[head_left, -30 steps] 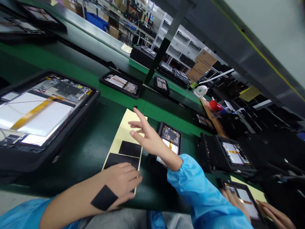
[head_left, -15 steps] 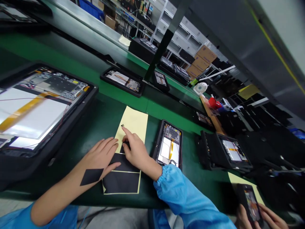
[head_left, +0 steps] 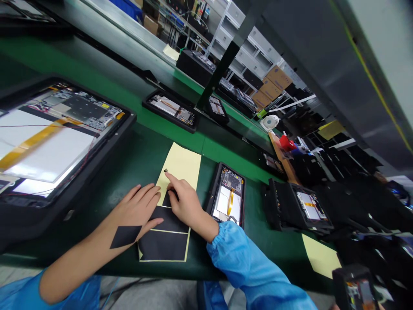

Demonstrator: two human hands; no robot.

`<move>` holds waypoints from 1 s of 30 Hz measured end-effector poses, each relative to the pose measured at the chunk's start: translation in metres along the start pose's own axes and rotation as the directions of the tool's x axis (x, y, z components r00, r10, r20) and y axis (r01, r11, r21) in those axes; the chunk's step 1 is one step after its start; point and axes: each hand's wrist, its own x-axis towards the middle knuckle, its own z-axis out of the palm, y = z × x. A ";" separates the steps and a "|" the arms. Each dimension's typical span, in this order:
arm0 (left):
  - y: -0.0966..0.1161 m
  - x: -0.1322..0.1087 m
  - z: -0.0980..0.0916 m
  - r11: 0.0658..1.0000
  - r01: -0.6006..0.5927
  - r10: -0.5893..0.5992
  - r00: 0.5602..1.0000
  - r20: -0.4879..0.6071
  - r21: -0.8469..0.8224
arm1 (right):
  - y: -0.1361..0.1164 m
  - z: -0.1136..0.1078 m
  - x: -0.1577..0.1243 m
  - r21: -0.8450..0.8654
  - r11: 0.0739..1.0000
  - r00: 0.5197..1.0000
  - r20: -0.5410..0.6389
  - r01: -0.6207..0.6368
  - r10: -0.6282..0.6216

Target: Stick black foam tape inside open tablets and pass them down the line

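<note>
Table (head_left: 258, 211): green, opened tablets (head_left: 227, 196) on it.
Yellow sheet (head_left: 185, 163): on the table, bearing black stickers (head_left: 164, 246).
Left hand (head_left: 142, 206): flat at the sheet's left edge, thumb apart; black patch (head_left: 125, 237) near the wrist.
Right hand (head_left: 185, 202): over the sheet, index finger at a dark scrap (head_left: 165, 170), others curled; cannot tell whether they grip.

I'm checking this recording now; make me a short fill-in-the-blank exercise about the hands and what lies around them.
1. The patch on the wrist of the left hand is ____ in colour.
2. A small dark piece is at the tip of the right hand's ____ finger.
3. In the picture, the open device nearest the right hand lies to the ____ of the yellow sheet.
4. The right sleeve is ____.

Missing words: black; index; right; blue.
</note>
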 end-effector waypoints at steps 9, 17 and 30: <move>0.002 0.002 0.000 1.000 0.006 -0.005 1.000 -0.016 0.015 | 0.007 -0.007 0.003 0.129 0.991 0.999 -0.036 -0.025 0.030; 0.002 0.005 -0.004 1.000 0.023 -0.023 1.000 0.014 -0.013 | 0.005 -0.008 0.009 0.019 1.000 0.999 0.032 0.009 -0.009; -0.010 0.007 -0.007 0.996 0.013 -0.007 0.998 0.066 -0.085 | -0.020 -0.039 -0.010 -0.119 0.961 0.967 -0.003 0.251 -0.253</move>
